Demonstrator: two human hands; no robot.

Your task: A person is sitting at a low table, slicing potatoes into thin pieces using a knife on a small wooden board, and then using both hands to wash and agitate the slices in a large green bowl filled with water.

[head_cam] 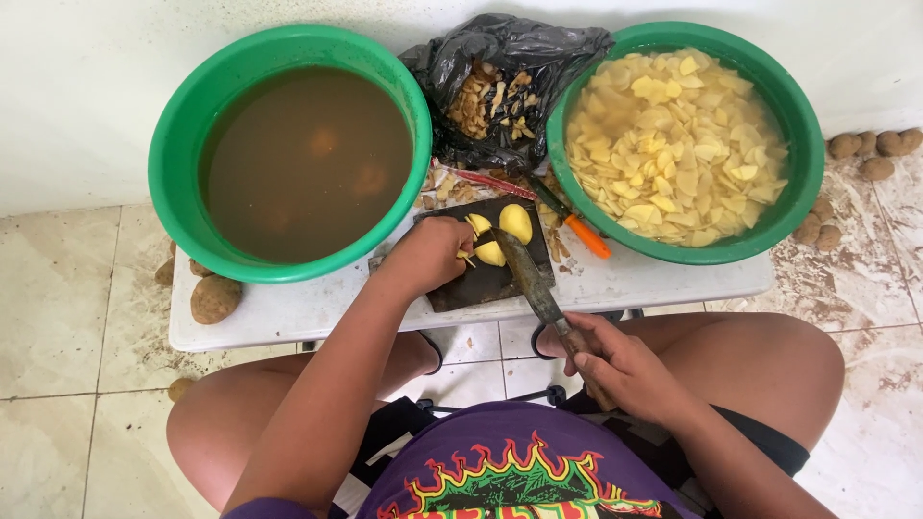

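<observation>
My left hand (pixel 430 254) rests on a small dark cutting board (pixel 486 281), fingers pinching pale yellow peeled potato pieces (pixel 488 253). A larger peeled potato half (pixel 516 222) lies just beyond them on the board. My right hand (pixel 615 363) grips the handle of a long knife (pixel 529 274), whose blade points up and left onto the board beside the potato pieces.
A green basin of murky brown water (pixel 197 115) stands at the left of the small white table (pixel 288 312). At the right, a green basin (pixel 803 183) holds sliced potato in water. Between them lie a black bag of peelings (pixel 500 58) and an orange-handled peeler (pixel 585 235). Unpeeled potatoes (pixel 213 298) lie around.
</observation>
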